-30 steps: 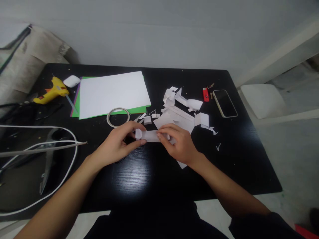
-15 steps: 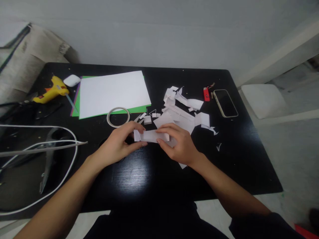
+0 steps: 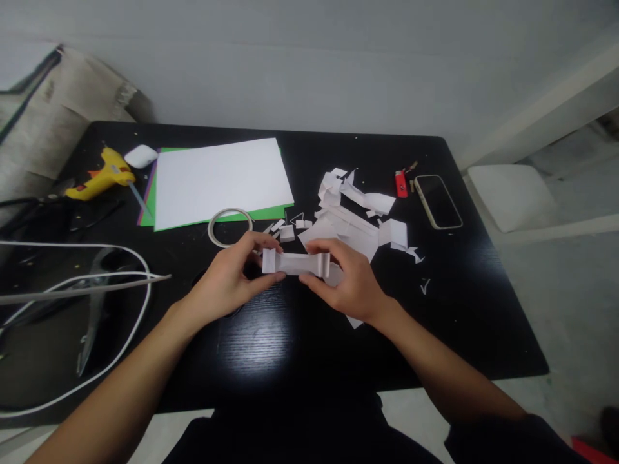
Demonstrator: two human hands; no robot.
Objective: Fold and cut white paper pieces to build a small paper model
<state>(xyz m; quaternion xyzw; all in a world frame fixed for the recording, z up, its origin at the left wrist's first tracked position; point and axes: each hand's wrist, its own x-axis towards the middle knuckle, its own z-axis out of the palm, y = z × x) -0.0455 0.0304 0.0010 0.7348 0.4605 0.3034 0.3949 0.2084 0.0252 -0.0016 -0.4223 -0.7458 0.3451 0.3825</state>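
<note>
Between my two hands is a folded strip of white paper (image 3: 300, 264), long and narrow, with bent-up folds at both ends. My left hand (image 3: 232, 274) pinches its left end between thumb and fingers. At the right end, my right hand (image 3: 351, 277) grips it the same way, fingers on the far edge and thumb on the near one. Just beyond lie small cut paper pieces (image 3: 287, 233) and a roll of tape (image 3: 210, 230). White paper scraps (image 3: 355, 232) spread behind and under my right hand.
A white sheet (image 3: 220, 180) lies on coloured sheets at the back left, beside a yellow glue gun (image 3: 104, 175) and a white case (image 3: 140, 156). A phone (image 3: 438, 202) and a red lighter (image 3: 401, 184) are at the right. White cable (image 3: 145, 303) loops at the left.
The right end of the paper strip now shows a raised fold where my fingers covered it before. My right fingers have shifted to its edges; the left hand has barely moved.
</note>
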